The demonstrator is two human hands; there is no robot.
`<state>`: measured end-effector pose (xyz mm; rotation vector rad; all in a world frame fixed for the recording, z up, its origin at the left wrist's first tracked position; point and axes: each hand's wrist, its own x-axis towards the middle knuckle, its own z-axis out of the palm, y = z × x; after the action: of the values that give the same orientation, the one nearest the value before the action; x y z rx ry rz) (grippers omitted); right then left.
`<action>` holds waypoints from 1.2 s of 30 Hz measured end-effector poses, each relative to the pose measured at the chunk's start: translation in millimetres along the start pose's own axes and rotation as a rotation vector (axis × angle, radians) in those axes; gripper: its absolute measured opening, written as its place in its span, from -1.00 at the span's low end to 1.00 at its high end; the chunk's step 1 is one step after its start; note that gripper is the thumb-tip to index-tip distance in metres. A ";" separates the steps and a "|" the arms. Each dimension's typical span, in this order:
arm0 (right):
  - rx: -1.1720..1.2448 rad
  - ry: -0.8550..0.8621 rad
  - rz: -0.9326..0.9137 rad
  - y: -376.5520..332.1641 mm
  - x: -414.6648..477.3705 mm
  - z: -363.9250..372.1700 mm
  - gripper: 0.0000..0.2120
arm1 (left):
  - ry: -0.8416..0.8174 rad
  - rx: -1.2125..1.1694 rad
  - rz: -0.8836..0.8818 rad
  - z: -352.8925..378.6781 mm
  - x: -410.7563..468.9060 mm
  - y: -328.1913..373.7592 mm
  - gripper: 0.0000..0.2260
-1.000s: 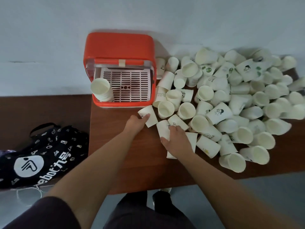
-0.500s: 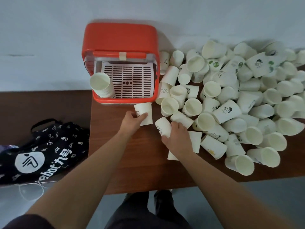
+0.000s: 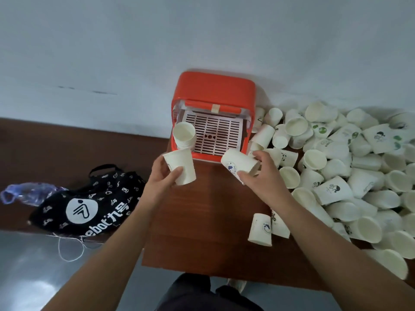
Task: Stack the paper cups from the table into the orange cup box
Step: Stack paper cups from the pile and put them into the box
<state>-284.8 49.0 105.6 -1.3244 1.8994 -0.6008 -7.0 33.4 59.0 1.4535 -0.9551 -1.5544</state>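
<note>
Left hand (image 3: 162, 179) fingers curled round cup (image 3: 181, 168) before box (image 3: 213, 90), near desk's (image 3: 202, 225) left edge; right hand (image 3: 263, 176) pinches sideways second cup (image 3: 239, 164); stack (image 3: 184, 135) in box's left corner.

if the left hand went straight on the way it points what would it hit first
Probably the front rim of the orange cup box, beside the cup stack inside; the left hand leads with its held cup. Its height over the rim is unclear.
</note>
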 end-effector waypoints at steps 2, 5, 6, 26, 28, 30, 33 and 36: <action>0.037 0.016 -0.028 -15.8 8.5 -0.7 -0.39 | 0.022 -0.002 0.066 -8.9 5.2 13.3 -0.31; 0.037 0.039 -0.079 -41.7 23.4 3.6 -0.40 | 0.094 0.003 0.177 -15.2 19.6 40.5 -0.30; 0.040 0.047 -0.091 -48.5 27.7 5.2 -0.40 | 0.122 0.017 0.210 -15.3 26.8 47.7 -0.32; 0.065 0.080 -0.055 -58.2 63.1 30.2 -0.37 | 0.024 0.501 0.395 2.2 122.8 42.4 -0.35; 0.078 0.096 -0.062 -62.3 65.7 33.4 -0.37 | 0.011 0.592 0.381 -1.2 131.9 31.9 -0.31; 0.083 0.116 -0.081 -66.9 69.0 37.1 -0.36 | -0.014 0.685 0.345 -4.5 137.6 23.5 -0.26; 0.034 0.134 -0.124 -75.3 73.5 44.1 -0.39 | -0.065 0.732 0.286 -10.6 141.3 22.1 -0.20; -0.005 0.143 -0.199 -86.1 78.9 53.3 -0.40 | -0.124 0.755 0.255 -18.2 142.6 22.3 -0.22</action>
<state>-208.2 -53.8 110.9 -1.5211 1.8949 -0.8106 7.4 -106.1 20.4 1.6392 -1.8568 -1.1454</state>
